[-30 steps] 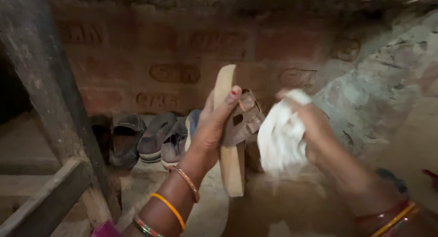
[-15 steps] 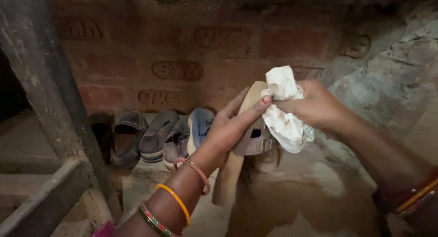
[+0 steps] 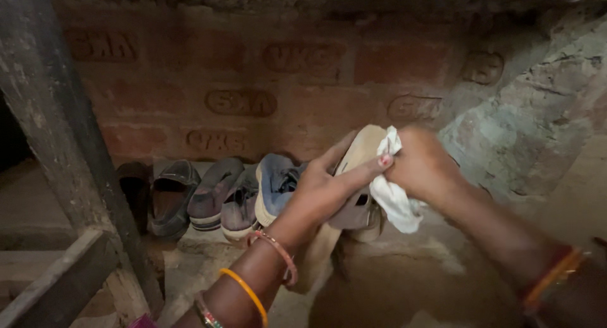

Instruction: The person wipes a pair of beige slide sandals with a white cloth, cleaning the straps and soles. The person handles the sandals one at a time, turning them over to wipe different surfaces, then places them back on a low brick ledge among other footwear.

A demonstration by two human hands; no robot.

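Setting: brick wall (image 3: 278, 94) with stamped marks at the back, rough plastered wall (image 3: 537, 107) to the right, dim light. Dark wooden post (image 3: 57, 145) and a slanted rail at left. Dusty floor (image 3: 392, 284) below.

Left hand: left hand (image 3: 319, 189) clamped on a tan sandal (image 3: 357, 176), thumb on the near side, fingers stretched across the sole edge, one painted nail showing near the toe end. Bangles on the wrist and forearm.

Sandal: held off the floor, tilted, toe end up and to the right, heel end down behind the left wrist. Brown strap with a buckle hangs on the underside, just beside the cloth.

Right hand: right hand (image 3: 423, 167) closed around a white cloth (image 3: 395, 198), pressed against the toe end of the sandal. Loose cloth hangs below the fist. Bangles at the wrist, blurred.

Change: a second ago the sandal stood nearly upright and the cloth was apart from it, to the right. Half a second ago the cloth sat bunched above the toe. Now the sandal leans further over and sits lower, and the cloth is tucked lower, mostly under the fist.

Shoes: row of shoes (image 3: 215, 192) on the floor along the brick wall, left of the hands, touching one another; a dark slip-on, grey ones, and a blue-lined one nearest the left hand. Same places as before.
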